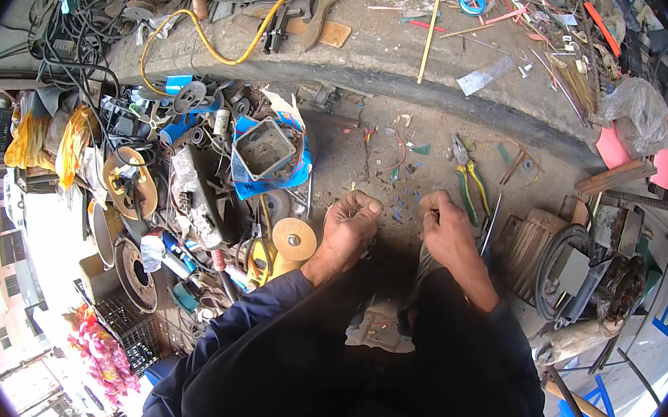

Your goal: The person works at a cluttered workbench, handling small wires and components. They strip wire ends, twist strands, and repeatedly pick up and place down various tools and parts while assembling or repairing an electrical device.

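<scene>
Low in front of my knees, my left hand point(348, 232) has its thumb pressed against curled fingers. A tiny brass-coloured ring terminal point(353, 185) shows right at its knuckles; whether the hand holds it is unclear. Across a small gap, my right hand point(449, 231) is curled with thumb and forefinger close together; anything between them is too small to tell. Just beyond the right hand lie pliers with green and yellow handles point(468, 183), jaws pointing away. Small blue bits point(397, 211) lie scattered on the dirty ground between and beyond the hands.
An angle grinder point(269, 263) with a tan disc point(294, 239) sits beside my left forearm. Further left are a metal box point(265, 149) on blue packaging and heaped parts. A concrete ledge point(379, 87) crosses ahead, bearing a brush point(326, 4). Coiled cable point(550, 264) lies right.
</scene>
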{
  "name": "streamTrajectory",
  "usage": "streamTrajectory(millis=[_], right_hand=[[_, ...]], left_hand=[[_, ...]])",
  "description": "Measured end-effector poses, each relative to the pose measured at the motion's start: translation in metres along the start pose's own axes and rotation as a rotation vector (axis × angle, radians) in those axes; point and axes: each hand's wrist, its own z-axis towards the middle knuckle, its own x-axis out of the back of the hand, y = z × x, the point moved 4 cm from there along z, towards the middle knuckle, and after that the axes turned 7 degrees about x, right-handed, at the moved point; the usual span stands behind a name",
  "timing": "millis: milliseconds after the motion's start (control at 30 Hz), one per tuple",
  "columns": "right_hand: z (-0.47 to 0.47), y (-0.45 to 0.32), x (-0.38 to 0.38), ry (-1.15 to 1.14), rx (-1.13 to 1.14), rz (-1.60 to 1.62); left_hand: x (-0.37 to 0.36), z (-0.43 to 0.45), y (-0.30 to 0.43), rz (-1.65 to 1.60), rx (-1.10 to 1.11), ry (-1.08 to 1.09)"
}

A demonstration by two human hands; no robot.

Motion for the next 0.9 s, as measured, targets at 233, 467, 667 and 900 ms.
streamTrajectory(millis=[233, 467, 667, 900], right_hand=[[0.0, -0.027, -0.011, 0.024, 0.16, 0.231], [-0.006, -0.033, -0.014, -0.028, 0.362, 0.044], [-0.007, -0.027, -0.016, -0.097, -0.002, 0.389], [-0.005, -0.04, -0.008, 0.093, 0.339, 0.162]], left_hand=[[-0.004, 0.001, 0.0, 0.023, 0.036, 0.021], [0.002, 0.003, -0.003, 0.09, 0.101, 0.104], [0.004, 0.006, -0.006, 0.019, 0.158, 0.116], [0.008, 0.004, -0.004, 0.289, 0.01, 0.182]])
